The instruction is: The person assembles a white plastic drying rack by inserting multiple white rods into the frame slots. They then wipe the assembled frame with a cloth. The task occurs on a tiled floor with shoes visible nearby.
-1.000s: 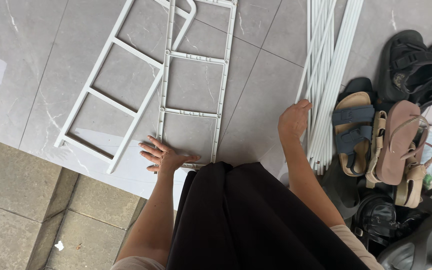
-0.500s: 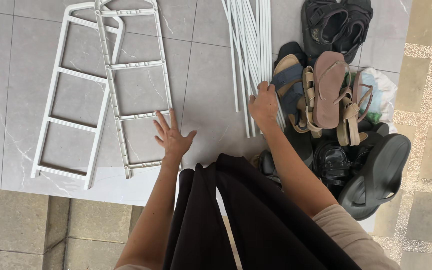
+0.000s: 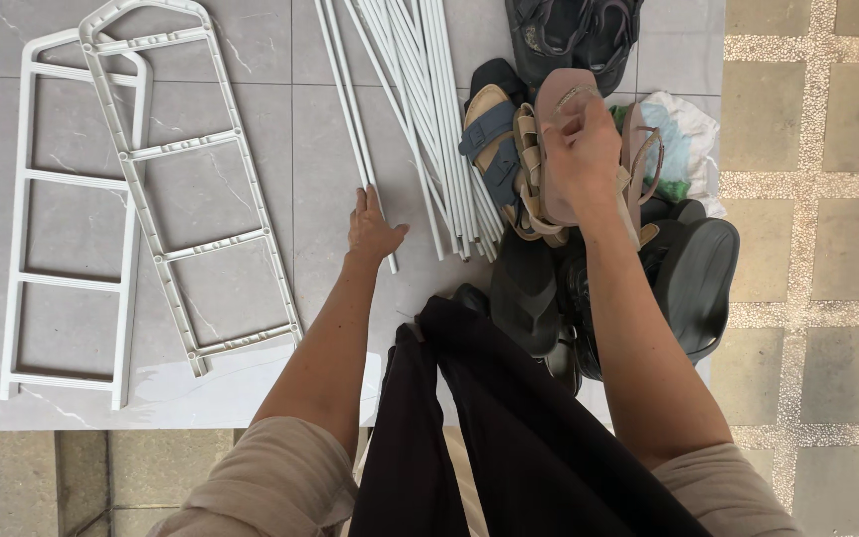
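My left hand (image 3: 371,228) lies flat on the grey marble floor with its fingers on the near end of a white rod (image 3: 353,129). More white rods (image 3: 428,109) lie in a loose bundle just to the right. My right hand (image 3: 581,151) is over the shoe pile, fingers closed on a pink sandal (image 3: 554,99). A sandal with blue straps (image 3: 490,129) lies beside it.
Two white ladder-shaped side frames (image 3: 166,189) lie overlapping on the floor at left. Black sandals and shoes (image 3: 688,278) are heaped at right, with a white plastic bag (image 3: 688,134) behind. A black garment (image 3: 489,428) hangs over my lap. Speckled paving runs along the right.
My view has shifted right. My left hand moved from beside the frames to the single rod. My right hand left the rod bundle and took hold of the pink sandal.
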